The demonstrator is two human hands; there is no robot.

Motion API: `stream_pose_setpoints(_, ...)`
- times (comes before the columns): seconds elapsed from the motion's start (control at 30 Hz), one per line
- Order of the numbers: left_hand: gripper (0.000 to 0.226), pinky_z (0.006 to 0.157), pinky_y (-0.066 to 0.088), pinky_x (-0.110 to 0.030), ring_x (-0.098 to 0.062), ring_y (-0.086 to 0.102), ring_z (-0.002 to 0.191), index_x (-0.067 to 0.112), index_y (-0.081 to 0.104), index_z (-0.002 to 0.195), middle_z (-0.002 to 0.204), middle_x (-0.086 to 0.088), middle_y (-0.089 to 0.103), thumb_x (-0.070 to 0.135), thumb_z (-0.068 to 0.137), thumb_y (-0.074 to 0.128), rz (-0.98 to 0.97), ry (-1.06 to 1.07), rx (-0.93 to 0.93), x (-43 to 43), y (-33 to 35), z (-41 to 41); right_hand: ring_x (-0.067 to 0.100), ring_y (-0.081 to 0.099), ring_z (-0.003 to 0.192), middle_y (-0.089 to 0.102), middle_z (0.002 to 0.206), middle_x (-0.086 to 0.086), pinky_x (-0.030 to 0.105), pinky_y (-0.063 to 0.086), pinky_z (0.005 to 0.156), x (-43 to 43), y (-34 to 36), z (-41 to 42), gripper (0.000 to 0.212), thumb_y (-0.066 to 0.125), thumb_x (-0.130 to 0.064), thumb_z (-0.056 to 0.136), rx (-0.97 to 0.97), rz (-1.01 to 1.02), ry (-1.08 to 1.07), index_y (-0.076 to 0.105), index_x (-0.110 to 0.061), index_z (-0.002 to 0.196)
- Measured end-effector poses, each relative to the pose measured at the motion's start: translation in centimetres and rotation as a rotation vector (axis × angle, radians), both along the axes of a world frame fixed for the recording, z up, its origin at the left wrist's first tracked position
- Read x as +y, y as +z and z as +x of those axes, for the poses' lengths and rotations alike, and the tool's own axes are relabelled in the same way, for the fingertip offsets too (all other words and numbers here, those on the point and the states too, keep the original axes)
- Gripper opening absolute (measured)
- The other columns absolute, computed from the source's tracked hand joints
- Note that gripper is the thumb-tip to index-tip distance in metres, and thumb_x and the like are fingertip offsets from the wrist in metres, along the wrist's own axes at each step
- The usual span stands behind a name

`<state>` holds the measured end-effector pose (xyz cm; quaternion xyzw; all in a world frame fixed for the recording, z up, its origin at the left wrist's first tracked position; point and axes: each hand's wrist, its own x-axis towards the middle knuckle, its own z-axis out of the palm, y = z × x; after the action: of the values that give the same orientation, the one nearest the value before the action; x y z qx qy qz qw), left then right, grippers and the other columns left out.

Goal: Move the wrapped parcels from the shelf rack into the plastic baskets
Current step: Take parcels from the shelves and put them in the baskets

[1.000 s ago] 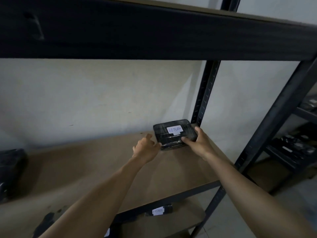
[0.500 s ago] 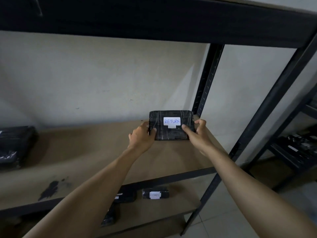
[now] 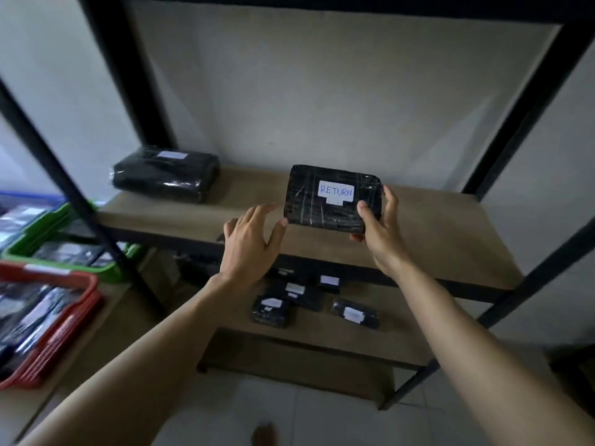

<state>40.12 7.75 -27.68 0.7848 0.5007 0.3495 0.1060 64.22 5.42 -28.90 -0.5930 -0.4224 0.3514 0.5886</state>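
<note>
At the far left, three plastic baskets stand in a row on a brown surface [image 3: 106, 320]: a red basket [image 3: 84, 286] nearest, a green basket [image 3: 111, 271] behind it and the edge of a blue basket [image 3: 35, 198] farthest back. The red and green ones hold dark wrapped packets, blurred. The front left post of the black shelf rack [image 3: 80, 201] slants across in front of them. On the far left of the middle shelf board [image 3: 450, 239] lies a large black wrapped parcel [image 3: 165, 173] with a pale label on top, near the rear post. Further right, the left hand [image 3: 249, 243] hovers over the front edge of the board. Its fingers are straight and spread and hold nothing, and its thumb tip sits just beside the near left corner of the RETURN parcel [image 3: 331, 201]; whether it touches is not clear. This black film-wrapped parcel is held up above the middle board, clear of it, tilted so that its white label reading "RETURN" faces the camera. The right hand [image 3: 380, 233] grips its right end, with the thumb on the front face and the fingers curled round the far right edge. Below the hands, on the lower shelf board [image 3: 402, 342], lie several small black parcels [image 3: 270, 310] with white labels, close together.
</note>
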Motion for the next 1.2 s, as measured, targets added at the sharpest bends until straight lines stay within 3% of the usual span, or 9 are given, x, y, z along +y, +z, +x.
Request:
stream_pose_setpoints(0.33, 0.036, 0.1, 0.027, -0.034, -0.02, 0.055, 0.115, 0.018, 0.057, 0.122, 0.12, 0.001, 0.063, 0.039, 0.093, 0.056, 0.033, 0.258, 0.035, -4.7, 0.2, -15.7, 0.006, 0.056, 0.115, 0.032, 0.15, -0.019, 0.032, 0.058, 0.066, -1.2, 0.6, -15.1, 0.064, 0.05, -0.027, 0.101, 0.024, 0.024, 0.178, 0.011, -0.044, 0.149)
stream_pose_setpoints(0.43, 0.036, 0.096, 0.026, -0.032, -0.019, 0.055, 0.113, 0.02, 0.057, 0.121, 0.117, 0.003, 0.063, 0.041, 0.092, 0.055, 0.006, 0.284, 0.042, -6.0, -0.4, -21.1, -0.008, 0.059, 0.098, 0.042, 0.119, -0.042, 0.04, 0.058, 0.073, -2.6, 0.4, -20.2, 0.062, 0.046, -0.026, 0.103, 0.063, -0.006, 0.238, 0.013, -0.047, 0.15)
stream_pose_setpoints(0.6, 0.037, 0.092, 0.024, -0.027, -0.016, 0.057, 0.107, 0.027, 0.059, 0.113, 0.107, 0.008, 0.065, 0.052, 0.089, 0.046, -0.045, 0.309, 0.04, -8.4, -2.0, -31.3, 0.003, 0.056, 0.108, 0.041, 0.133, -0.025, 0.037, 0.059, 0.07, -4.4, -1.6, -29.8, 0.057, 0.046, -0.027, 0.102, 0.088, -0.054, 0.262, 0.019, -0.047, 0.149)
stream_pose_setpoints(0.77, 0.037, 0.088, 0.022, -0.025, -0.013, 0.057, 0.105, 0.032, 0.058, 0.111, 0.108, 0.012, 0.065, 0.057, 0.089, 0.042, -0.039, 0.339, 0.036, -10.3, -3.0, -41.0, -0.012, 0.056, 0.097, 0.037, 0.135, -0.018, 0.013, 0.052, 0.059, -5.6, -3.3, -39.7, 0.057, 0.046, -0.025, 0.103, 0.05, -0.048, 0.266, 0.018, -0.039, 0.151)
stream_pose_setpoints(0.9, 0.037, 0.093, 0.03, -0.034, -0.018, 0.059, 0.107, 0.026, 0.059, 0.112, 0.109, 0.006, 0.066, 0.051, 0.089, 0.046, -0.034, 0.354, 0.02, -11.0, -3.1, -47.1, 0.004, 0.055, 0.107, 0.031, 0.143, -0.016, 0.033, 0.058, 0.069, -5.5, -4.1, -46.6, 0.062, 0.05, -0.031, 0.1, 0.06, -0.082, 0.263, 0.014, -0.044, 0.149)
stream_pose_setpoints(1.0, 0.03, 0.09, 0.025, -0.03, -0.015, 0.059, 0.106, 0.028, 0.058, 0.114, 0.108, 0.009, 0.067, 0.047, 0.091, 0.052, -0.035, 0.374, -0.012, -10.6, -3.5, -50.9, 0.011, 0.049, 0.119, 0.028, 0.148, -0.012, 0.019, 0.055, 0.063, -4.4, -4.6, -51.0, 0.067, 0.053, -0.035, 0.098, 0.035, -0.114, 0.283, 0.011, -0.039, 0.151)
stream_pose_setpoints(1.07, 0.028, 0.09, 0.029, -0.033, -0.014, 0.06, 0.104, 0.027, 0.058, 0.113, 0.105, 0.01, 0.067, 0.044, 0.092, 0.056, -0.037, 0.391, -0.027, -9.8, -3.7, -53.2, 0.014, 0.046, 0.128, 0.032, 0.151, -0.009, 0.031, 0.056, 0.08, -3.0, -4.8, -53.6, 0.071, 0.056, -0.05, 0.092, 0.016, -0.122, 0.285, 0.015, -0.039, 0.149)
stream_pose_setpoints(1.13, 0.028, 0.089, 0.027, -0.032, -0.013, 0.061, 0.101, 0.026, 0.058, 0.114, 0.103, 0.011, 0.067, 0.042, 0.091, 0.056, -0.05, 0.405, -0.044, -8.7, -4.1, -55.2, 0.016, 0.037, 0.138, 0.029, 0.156, -0.005, 0.046, 0.04, 0.108, -1.2, -5.5, -55.9, 0.082, 0.057, -0.065, 0.082, -0.011, -0.144, 0.292, 0.018, -0.039, 0.149)
stream_pose_setpoints(1.2, 0.031, 0.087, 0.025, -0.031, -0.011, 0.06, 0.102, 0.025, 0.058, 0.117, 0.104, 0.011, 0.066, 0.042, 0.091, 0.057, -0.058, 0.408, -0.053, -7.4, -4.5, -57.0, 0.015, 0.034, 0.141, 0.027, 0.158, -0.003, 0.046, 0.03, 0.116, 0.6, -5.7, -58.0, 0.089, 0.057, -0.067, 0.08, -0.005, -0.167, 0.312, 0.016, -0.034, 0.151)
